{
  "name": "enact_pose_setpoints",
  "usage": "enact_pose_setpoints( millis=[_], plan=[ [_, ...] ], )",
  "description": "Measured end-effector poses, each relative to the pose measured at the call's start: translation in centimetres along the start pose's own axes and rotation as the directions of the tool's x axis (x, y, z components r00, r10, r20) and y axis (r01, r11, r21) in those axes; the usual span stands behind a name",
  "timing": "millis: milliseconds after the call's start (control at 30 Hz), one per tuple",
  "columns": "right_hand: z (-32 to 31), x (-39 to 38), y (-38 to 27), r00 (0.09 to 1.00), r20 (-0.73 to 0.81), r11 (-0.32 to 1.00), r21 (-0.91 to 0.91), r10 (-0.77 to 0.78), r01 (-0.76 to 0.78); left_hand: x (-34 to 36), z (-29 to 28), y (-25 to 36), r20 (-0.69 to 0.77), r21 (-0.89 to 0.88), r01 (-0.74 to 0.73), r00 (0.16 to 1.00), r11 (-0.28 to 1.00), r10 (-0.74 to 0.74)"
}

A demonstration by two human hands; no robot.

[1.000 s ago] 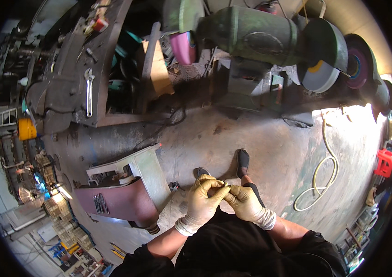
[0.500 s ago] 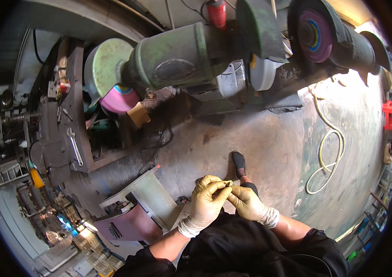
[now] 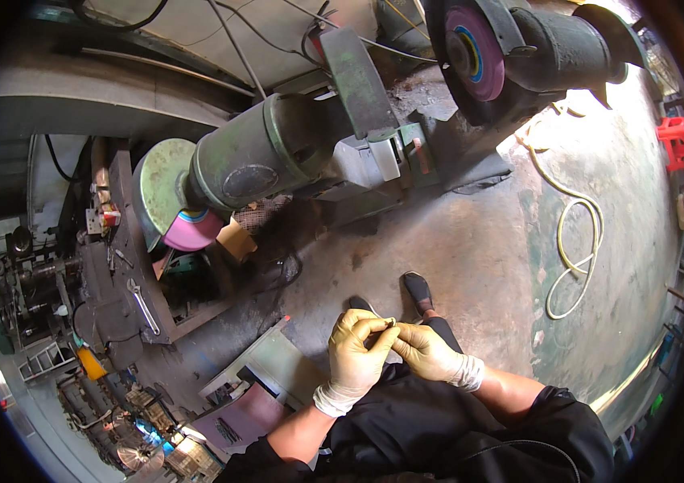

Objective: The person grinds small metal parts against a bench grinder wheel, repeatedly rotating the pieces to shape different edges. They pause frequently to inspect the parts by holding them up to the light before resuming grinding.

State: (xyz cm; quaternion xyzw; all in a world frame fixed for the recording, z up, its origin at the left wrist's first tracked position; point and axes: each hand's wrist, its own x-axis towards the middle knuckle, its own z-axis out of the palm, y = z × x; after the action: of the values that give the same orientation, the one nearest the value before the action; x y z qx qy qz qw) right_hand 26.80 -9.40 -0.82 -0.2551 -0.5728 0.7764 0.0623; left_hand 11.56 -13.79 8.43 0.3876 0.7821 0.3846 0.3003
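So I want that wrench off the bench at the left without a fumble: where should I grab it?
Best guess: take the wrench by the middle of its long thin handle, coming down from above. It lies flat on the dark bench with its ends flaring wider, so the bare straight handle likely gives fingers the cleanest pinch across its width.

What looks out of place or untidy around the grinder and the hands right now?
Mostly the floor: a pale hose lies in loose loops on the stained concrete beside the bench grinder. Both gloved hands, left hand and right hand, pinch a small part, too small to identify.
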Motion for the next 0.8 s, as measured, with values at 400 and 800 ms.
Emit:
enact_pose_setpoints(
  millis=[400,800],
  plan=[
    [1.5,2.0,-1.2,0.982,-0.176,0.989,-0.118,0.063,-0.085,3.6,-2.2,-1.6,0.153,-0.197,0.073,0.987,0.978,-0.043],
    [5.6,5.7,-1.1,0.877,-0.412,0.957,0.246,0.250,-0.157,6.9,-5.6,-3.8,0.314,-0.411,0.220,0.945,0.885,-0.090]
  ],
)
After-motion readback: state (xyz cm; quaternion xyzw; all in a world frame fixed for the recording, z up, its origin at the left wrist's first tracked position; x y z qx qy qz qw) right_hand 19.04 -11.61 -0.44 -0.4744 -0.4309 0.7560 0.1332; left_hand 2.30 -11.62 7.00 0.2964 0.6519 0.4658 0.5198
